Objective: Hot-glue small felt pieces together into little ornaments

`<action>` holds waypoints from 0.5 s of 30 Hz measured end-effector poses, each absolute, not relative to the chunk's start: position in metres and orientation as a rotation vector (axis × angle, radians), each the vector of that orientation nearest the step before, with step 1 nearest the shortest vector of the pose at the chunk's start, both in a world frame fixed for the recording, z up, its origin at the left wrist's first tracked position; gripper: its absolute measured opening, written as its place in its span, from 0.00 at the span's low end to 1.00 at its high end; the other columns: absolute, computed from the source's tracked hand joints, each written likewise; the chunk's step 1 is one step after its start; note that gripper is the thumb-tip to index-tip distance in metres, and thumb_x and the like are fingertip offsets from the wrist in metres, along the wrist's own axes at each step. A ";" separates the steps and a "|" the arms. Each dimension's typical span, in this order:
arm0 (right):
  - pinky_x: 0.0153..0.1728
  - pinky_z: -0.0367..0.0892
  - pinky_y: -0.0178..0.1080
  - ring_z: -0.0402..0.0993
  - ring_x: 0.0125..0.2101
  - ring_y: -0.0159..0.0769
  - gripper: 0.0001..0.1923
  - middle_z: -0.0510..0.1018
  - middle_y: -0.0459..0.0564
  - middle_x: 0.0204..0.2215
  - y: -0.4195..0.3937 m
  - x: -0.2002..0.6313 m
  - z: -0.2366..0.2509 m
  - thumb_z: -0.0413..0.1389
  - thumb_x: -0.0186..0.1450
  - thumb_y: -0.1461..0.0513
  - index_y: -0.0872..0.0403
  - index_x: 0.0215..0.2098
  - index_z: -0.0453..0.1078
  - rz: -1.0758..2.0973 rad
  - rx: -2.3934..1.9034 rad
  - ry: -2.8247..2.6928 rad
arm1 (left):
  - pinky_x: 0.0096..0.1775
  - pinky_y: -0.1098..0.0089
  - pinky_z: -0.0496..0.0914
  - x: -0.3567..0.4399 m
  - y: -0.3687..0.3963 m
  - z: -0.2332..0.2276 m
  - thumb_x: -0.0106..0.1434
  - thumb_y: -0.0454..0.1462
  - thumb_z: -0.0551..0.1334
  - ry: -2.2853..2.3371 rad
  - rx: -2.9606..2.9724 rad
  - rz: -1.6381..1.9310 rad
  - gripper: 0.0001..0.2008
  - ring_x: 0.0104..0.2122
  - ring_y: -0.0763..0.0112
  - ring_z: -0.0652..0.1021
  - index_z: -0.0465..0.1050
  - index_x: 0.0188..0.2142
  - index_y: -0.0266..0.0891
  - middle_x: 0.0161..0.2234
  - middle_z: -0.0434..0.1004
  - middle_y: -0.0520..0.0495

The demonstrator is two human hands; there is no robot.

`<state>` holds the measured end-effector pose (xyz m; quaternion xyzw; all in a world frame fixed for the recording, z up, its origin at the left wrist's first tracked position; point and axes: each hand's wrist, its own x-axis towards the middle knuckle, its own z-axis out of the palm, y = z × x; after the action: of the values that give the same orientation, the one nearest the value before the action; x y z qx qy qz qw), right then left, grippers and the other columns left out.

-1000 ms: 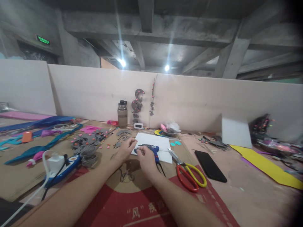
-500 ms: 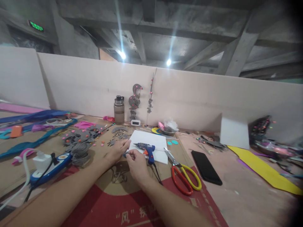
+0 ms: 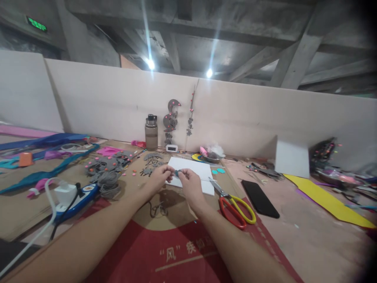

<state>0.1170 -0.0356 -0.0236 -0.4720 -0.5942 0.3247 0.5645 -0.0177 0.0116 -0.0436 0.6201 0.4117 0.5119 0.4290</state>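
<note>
2 hands (image 3: 177, 181) pinch teal bit (image 3: 176, 172) | scissors (image 3: 234, 204) r | phone (image 3: 260, 193) beyond

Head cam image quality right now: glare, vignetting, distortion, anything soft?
Head view: two ceiling lights throw long streak flares; right edge and corner darken to a black vignette; wide-angle bending shows in the partition wall; both hands, left hand and right hand, look slightly soft, and the small piece between them is hard to resolve.
</note>
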 end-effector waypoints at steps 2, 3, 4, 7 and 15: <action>0.27 0.57 0.33 0.63 0.24 0.30 0.10 0.72 0.44 0.22 -0.036 0.119 -0.022 0.52 0.56 0.57 0.56 0.27 0.69 0.754 -1.114 -1.398 | 0.26 0.72 0.66 -0.014 0.010 -0.042 0.50 0.38 0.57 0.943 1.481 1.277 0.09 0.21 0.75 0.70 0.68 0.30 0.35 0.22 0.69 0.52; 0.26 0.57 0.33 0.63 0.23 0.30 0.09 0.71 0.44 0.22 -0.035 0.120 -0.021 0.52 0.56 0.58 0.56 0.26 0.68 0.745 -1.127 -1.399 | 0.26 0.72 0.66 -0.012 0.008 -0.041 0.51 0.39 0.57 0.921 1.454 1.281 0.10 0.21 0.74 0.71 0.68 0.31 0.34 0.22 0.69 0.52; 0.26 0.57 0.33 0.62 0.23 0.30 0.09 0.71 0.44 0.21 -0.035 0.121 -0.021 0.52 0.56 0.58 0.56 0.26 0.68 0.736 -1.139 -1.400 | 0.26 0.71 0.66 -0.010 0.006 -0.040 0.52 0.39 0.58 0.902 1.436 1.279 0.10 0.22 0.74 0.71 0.68 0.32 0.34 0.22 0.70 0.51; 0.26 0.57 0.33 0.63 0.22 0.30 0.09 0.71 0.43 0.21 -0.032 0.124 -0.020 0.51 0.56 0.58 0.55 0.25 0.68 0.737 -1.150 -1.385 | 0.28 0.71 0.67 -0.006 -0.002 -0.035 0.54 0.40 0.58 0.835 1.410 1.265 0.10 0.24 0.74 0.72 0.69 0.33 0.34 0.24 0.71 0.50; 0.28 0.58 0.33 0.65 0.24 0.30 0.08 0.73 0.44 0.22 -0.029 0.125 -0.021 0.52 0.55 0.59 0.55 0.25 0.69 0.731 -1.200 -1.405 | 0.31 0.71 0.69 -0.014 -0.020 -0.022 0.56 0.44 0.61 0.824 1.508 1.204 0.15 0.27 0.73 0.73 0.73 0.34 0.33 0.29 0.75 0.45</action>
<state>0.1255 -0.0292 -0.0213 -0.5059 -0.5927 0.3081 0.5457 -0.0135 -0.0198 -0.0218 0.6232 0.3405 0.4973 0.4983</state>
